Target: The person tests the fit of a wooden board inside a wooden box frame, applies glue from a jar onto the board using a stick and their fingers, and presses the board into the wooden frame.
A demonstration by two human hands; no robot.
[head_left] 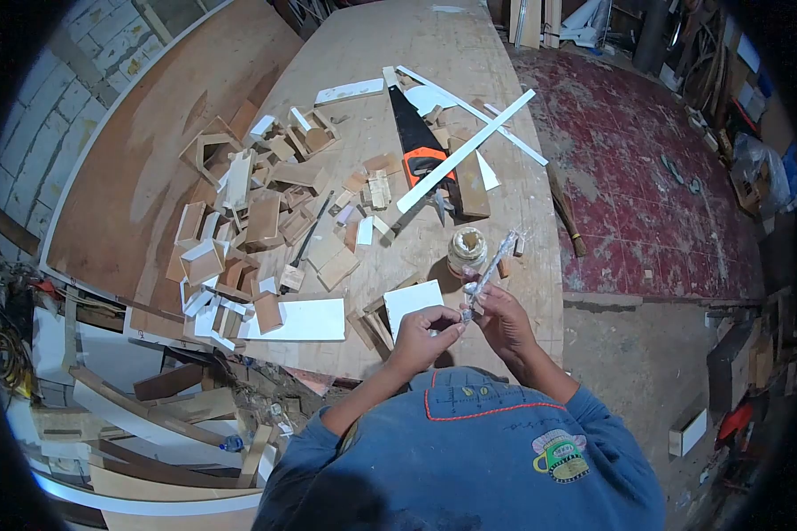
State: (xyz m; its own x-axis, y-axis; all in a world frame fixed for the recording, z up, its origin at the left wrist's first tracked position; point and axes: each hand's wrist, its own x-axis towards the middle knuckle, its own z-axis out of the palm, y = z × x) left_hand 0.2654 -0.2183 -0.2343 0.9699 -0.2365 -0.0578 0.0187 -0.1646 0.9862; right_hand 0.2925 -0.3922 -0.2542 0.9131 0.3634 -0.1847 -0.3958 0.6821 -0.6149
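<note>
Near the table's front edge, my right hand (506,329) is closed round a thin whitish stick (494,263) that looks crusted with glue. Its far end points up and away to the right. My left hand (423,341) is pinched at the near end of the stick, fingertips close to those of my right hand; what lies between them is too small to make out. Just beyond the hands stands an open jar (467,255) with a crusted, pale rim. A white board (413,299) lies beside my left hand, partly hidden by it.
A handsaw (409,124) with an orange and black handle lies farther back, crossed by a white strip (469,149). Several small wooden boxes and offcuts (263,217) crowd the left side. A thin brush (293,277) lies among them. The table's right edge (561,301) borders the floor.
</note>
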